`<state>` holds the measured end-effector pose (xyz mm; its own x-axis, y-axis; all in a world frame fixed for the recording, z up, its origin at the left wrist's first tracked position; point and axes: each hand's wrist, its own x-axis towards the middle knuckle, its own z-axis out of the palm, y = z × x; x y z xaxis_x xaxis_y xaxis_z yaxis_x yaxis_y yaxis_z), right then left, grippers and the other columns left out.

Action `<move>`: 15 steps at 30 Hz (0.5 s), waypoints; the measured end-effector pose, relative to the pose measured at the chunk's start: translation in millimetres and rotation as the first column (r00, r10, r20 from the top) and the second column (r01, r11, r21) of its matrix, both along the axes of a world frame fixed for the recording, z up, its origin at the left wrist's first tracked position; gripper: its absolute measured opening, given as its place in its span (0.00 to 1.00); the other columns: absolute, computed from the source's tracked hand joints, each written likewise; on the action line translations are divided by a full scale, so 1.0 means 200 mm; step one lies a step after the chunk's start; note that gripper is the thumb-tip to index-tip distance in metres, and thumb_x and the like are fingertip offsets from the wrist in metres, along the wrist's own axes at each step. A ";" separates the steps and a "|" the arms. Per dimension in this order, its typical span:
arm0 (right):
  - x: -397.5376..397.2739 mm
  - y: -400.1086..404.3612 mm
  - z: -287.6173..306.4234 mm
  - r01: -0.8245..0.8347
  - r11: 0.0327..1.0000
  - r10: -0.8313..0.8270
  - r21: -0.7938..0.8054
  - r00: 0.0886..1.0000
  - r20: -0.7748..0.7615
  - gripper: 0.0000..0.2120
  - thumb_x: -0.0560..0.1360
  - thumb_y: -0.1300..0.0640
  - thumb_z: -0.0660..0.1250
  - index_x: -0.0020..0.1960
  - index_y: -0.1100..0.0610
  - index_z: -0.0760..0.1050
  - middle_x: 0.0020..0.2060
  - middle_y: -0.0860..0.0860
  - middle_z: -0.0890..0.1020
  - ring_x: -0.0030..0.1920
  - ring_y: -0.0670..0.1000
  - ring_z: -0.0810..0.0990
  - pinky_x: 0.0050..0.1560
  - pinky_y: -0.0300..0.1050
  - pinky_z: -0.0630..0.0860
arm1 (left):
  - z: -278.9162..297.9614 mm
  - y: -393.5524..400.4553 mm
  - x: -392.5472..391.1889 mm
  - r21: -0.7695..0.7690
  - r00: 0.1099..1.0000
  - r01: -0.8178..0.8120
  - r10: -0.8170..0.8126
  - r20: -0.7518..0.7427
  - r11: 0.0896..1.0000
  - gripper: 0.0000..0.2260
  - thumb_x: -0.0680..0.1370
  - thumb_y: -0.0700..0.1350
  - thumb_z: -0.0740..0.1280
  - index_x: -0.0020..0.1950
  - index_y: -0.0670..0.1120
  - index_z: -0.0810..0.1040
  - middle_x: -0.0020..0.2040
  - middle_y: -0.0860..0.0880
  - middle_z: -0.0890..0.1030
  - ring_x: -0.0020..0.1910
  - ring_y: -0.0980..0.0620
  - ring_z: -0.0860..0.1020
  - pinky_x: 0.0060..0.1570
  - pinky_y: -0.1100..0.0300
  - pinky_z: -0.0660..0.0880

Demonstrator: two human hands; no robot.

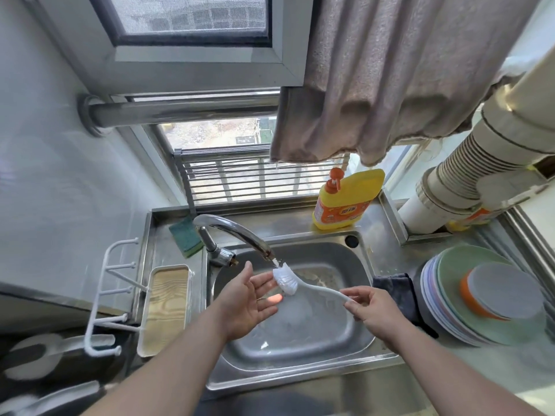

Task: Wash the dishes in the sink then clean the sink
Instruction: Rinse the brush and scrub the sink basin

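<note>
From my head camera: my right hand (371,307) pinches the brush (303,285) by its thin, wet handle end, bristles under the tap (240,232) above the sink (365,259). My left hand (246,298) is spread beside the bristles. Light, probably slippery; gripping mid-handle seems safer.

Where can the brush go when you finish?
Bare steel lies between the sponge and soap bottle, behind the sink. The right counter is crowded with stacked plates and a dark cloth.
</note>
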<state>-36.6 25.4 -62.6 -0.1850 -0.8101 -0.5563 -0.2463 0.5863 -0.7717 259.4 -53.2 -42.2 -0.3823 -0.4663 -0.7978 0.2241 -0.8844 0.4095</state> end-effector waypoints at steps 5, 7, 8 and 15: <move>-0.01 -0.10 0.02 -0.043 0.998 0.041 -0.037 0.997 -0.069 0.10 0.75 0.60 0.77 0.51 0.45 0.87 0.48 0.49 0.86 0.49 0.50 0.85 0.56 0.46 0.82 | 0.00 -0.05 0.01 -0.006 0.999 -0.017 0.017 0.036 1.000 0.31 0.85 0.68 0.50 0.71 0.49 0.78 0.66 0.51 0.84 0.69 0.41 0.77 0.74 0.46 0.68; 0.01 -0.15 0.03 -0.073 0.996 0.068 -0.057 0.994 -0.089 0.10 0.75 0.59 0.77 0.50 0.44 0.87 0.49 0.46 0.86 0.50 0.47 0.85 0.56 0.44 0.81 | -0.01 -0.06 0.02 -0.011 0.999 -0.035 0.035 0.034 0.999 0.31 0.84 0.68 0.50 0.74 0.49 0.77 0.69 0.50 0.82 0.70 0.40 0.77 0.70 0.46 0.69; 0.02 -0.17 0.04 -0.087 0.994 0.081 -0.065 0.992 -0.094 0.11 0.75 0.59 0.78 0.50 0.43 0.87 0.50 0.45 0.86 0.51 0.45 0.85 0.57 0.44 0.80 | -0.01 -0.07 0.04 -0.012 0.998 -0.048 0.048 0.034 0.999 0.31 0.84 0.68 0.50 0.74 0.49 0.77 0.69 0.50 0.82 0.70 0.40 0.77 0.70 0.46 0.69; 0.09 -0.25 0.03 -0.183 0.980 0.165 -0.073 0.964 -0.206 0.15 0.68 0.57 0.83 0.47 0.39 0.86 0.44 0.38 0.87 0.48 0.43 0.84 0.54 0.44 0.81 | -0.05 -0.07 0.11 0.000 0.991 -0.098 0.098 0.086 0.995 0.29 0.85 0.65 0.54 0.77 0.48 0.73 0.68 0.49 0.83 0.69 0.40 0.78 0.76 0.43 0.66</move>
